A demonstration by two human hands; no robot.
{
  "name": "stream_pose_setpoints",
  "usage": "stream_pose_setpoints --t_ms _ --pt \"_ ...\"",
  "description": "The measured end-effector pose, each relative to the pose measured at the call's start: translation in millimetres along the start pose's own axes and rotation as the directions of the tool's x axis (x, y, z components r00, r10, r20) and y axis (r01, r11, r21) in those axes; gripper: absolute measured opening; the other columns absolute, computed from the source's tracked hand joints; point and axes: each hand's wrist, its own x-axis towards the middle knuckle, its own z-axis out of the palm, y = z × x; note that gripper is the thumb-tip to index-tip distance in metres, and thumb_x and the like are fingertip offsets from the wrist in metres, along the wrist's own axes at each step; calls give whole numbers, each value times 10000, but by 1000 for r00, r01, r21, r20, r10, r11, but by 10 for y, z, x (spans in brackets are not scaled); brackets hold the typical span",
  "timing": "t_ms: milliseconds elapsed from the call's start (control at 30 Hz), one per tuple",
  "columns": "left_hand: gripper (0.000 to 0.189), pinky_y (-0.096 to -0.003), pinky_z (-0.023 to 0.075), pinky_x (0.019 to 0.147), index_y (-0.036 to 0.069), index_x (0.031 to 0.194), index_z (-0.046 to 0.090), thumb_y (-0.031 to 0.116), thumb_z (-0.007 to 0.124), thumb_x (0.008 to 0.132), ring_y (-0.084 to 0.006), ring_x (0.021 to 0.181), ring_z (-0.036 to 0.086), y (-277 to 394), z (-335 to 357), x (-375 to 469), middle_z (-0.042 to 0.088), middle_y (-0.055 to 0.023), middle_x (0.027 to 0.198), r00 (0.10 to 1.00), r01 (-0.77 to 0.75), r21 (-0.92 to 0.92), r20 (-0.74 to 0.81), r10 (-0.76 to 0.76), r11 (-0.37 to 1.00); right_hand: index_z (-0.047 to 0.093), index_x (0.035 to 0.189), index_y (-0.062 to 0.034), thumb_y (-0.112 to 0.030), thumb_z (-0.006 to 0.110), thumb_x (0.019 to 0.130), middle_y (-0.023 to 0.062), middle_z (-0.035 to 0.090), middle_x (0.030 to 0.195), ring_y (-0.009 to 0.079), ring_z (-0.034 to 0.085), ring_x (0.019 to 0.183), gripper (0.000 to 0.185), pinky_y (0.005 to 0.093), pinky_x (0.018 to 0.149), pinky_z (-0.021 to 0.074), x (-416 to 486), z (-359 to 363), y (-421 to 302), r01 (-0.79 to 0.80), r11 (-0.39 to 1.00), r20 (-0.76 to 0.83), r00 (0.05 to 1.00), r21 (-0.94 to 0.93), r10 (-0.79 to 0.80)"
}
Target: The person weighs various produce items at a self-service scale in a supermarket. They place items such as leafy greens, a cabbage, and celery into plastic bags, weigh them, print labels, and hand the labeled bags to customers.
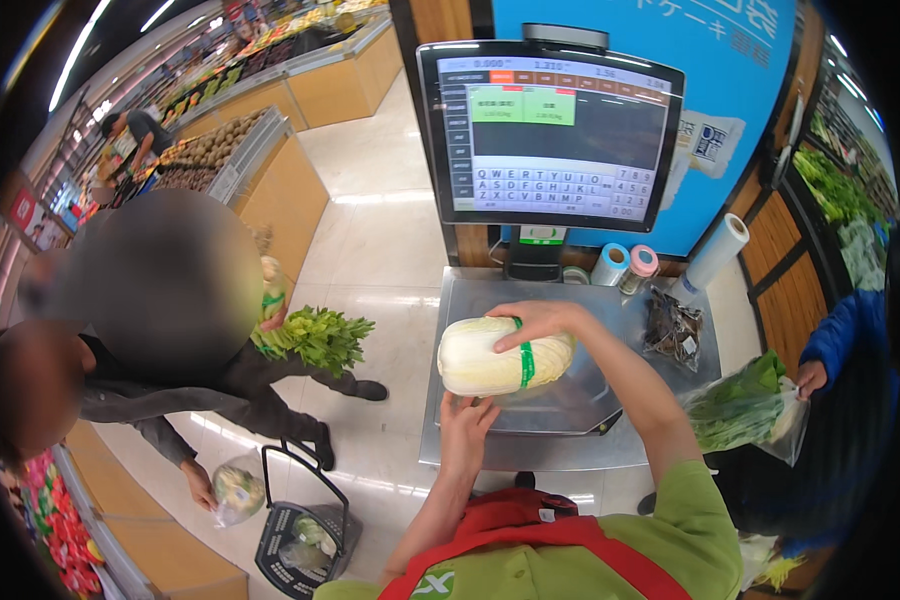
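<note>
A pale napa cabbage [476, 360] with green tape around its middle is on or just above the steel weighing platform [525, 420] in front of me. My right hand [536, 322] reaches across its far side, thumb and fingers gripping its top near the tape. From the near side my left hand [465, 427] meets the cabbage with spread fingers, their tips at its lower edge and partly hidden. Whether the cabbage rests fully on the platform I cannot tell. Behind it stands a lit touchscreen [555, 142] showing green item tiles and a keyboard.
Label rolls [611, 264], a plastic bag roll [712, 255] and a bag of dark produce [675, 328] stand or lie right of the platform. A person at right holds bagged greens [750, 409]. Another, at left, carries celery [322, 337] beside a black shopping basket [300, 544].
</note>
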Motion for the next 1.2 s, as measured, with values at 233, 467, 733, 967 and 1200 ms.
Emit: stream_pose_setpoints --t_ms 233,467,733,967,1200 --pt "826 -484 376 1071 80 1565 142 46 539 842 -328 1292 486 221 48 -236 375 -182 1518 999 -28 167 -15 31 985 521 1383 -39 -599 707 797 158 605 1293 269 588 1191 832 360 978 466 -515 453 15 111 941 -366 930 320 15" --pt "862 -449 362 1082 95 1587 96 99 619 902 -309 1384 389 552 571 -425 261 -175 1597 887 -421 494 399 232 761 404 1435 -31 -467 558 975 141 561 1317 214 577 1192 652 358 989 490 -1021 948 40 394 95 -405 875 914 265" --pt "884 -368 487 978 83 1576 164 139 717 889 -265 1384 375 78 763 87 269 -146 1558 784 -611 610 557 275 505 363 1449 -35 -504 569 963 149 516 1357 235 555 1216 706 373 991 487 -1071 1154 313 480 79 -474 801 874 367" --pt "887 -383 433 1009 68 1535 289 213 795 822 -277 1323 427 -141 681 483 355 -164 1493 781 -625 685 544 307 374 352 1437 40 -560 612 916 171 530 1330 235 570 1179 836 359 971 486 -946 1102 388 450 215 -495 726 867 477" --pt "889 -434 307 1147 1 1491 343 276 814 789 -359 1386 379 -207 683 607 395 -249 1470 819 -567 681 529 225 464 465 1399 29 -537 537 968 151 588 1314 204 585 1164 715 322 979 471 -770 1223 788 336 338 -472 705 879 529"
